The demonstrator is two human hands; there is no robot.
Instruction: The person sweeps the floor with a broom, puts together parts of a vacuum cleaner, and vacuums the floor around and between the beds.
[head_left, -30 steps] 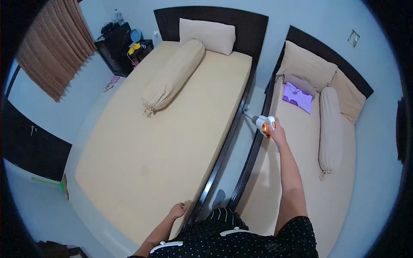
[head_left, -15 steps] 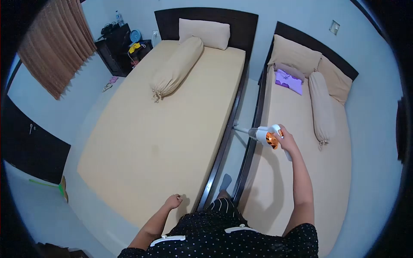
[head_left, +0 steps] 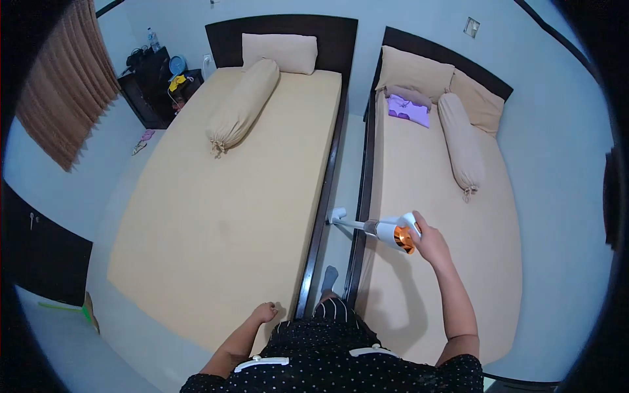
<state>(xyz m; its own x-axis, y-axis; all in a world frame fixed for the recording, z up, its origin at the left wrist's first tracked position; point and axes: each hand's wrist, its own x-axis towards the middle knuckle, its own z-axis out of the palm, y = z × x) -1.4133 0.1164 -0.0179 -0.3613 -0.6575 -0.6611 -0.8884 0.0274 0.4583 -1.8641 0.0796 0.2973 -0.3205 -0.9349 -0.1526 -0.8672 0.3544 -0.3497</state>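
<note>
My right hand point(head_left: 430, 242) is wrapped round the handle of a white and orange stick vacuum point(head_left: 393, 234), held over the near edge of the right bed point(head_left: 452, 275). The vacuum's tube slants left to its white head point(head_left: 337, 215), low in the narrow gap between the two beds. My left hand point(head_left: 265, 312) hovers by the right edge of the left bed point(head_left: 216, 223), fingers curled closed; whether anything small is inside is hidden.
Dark frame rails point(head_left: 314, 242) border the gap, where my foot point(head_left: 329, 278) stands. A bolster point(head_left: 244, 108) and pillow lie on the left bed; another bolster point(head_left: 460, 141), pillows and a folded purple cloth point(head_left: 408, 111) on the right. A dark cabinet point(head_left: 145, 88) stands back left.
The vacuum and my right hand have come back nearer to me, and the vacuum's head has moved along the gap. The view has shifted, and my foot shows more clearly.
</note>
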